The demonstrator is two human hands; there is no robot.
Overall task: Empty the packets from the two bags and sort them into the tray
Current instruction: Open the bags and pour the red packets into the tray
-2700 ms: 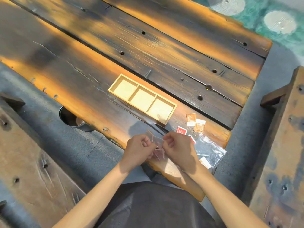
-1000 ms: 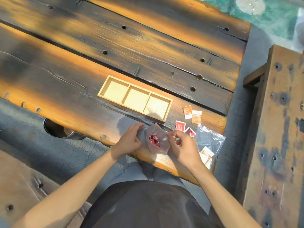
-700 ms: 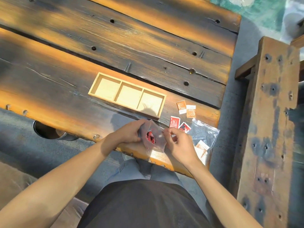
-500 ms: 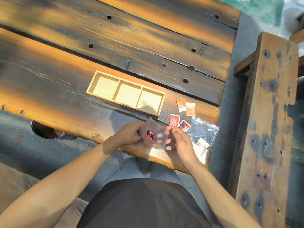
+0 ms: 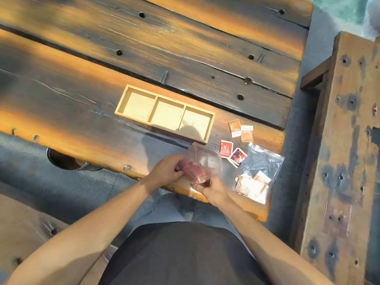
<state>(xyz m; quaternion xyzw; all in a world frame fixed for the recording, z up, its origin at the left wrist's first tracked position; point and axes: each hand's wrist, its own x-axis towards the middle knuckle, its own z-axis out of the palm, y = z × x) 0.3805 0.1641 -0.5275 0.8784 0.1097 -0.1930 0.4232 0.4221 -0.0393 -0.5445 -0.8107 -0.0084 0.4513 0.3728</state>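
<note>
A small clear zip bag [image 5: 202, 159] with red packets inside is held over the table's near edge. My left hand [image 5: 167, 171] grips its left side; my right hand [image 5: 212, 189] pinches its lower corner. The wooden tray [image 5: 165, 113] with three compartments lies just beyond, nothing in it. Two red packets [image 5: 232, 153] and two orange packets [image 5: 240, 130] lie loose to the right of the tray. A second clear bag [image 5: 259, 171] with orange-and-white packets lies at the right, near the table corner.
The dark plank table [image 5: 144, 48] stretches far and left. A round metal container [image 5: 65, 161] shows below the table's near edge at left. A wooden bench [image 5: 341, 161] stands to the right across a narrow gap.
The bag's mouth has been pulled open. My right hand has dropped from the bag's right edge to its lower corner, and the bag now tilts with its mouth away from me.
</note>
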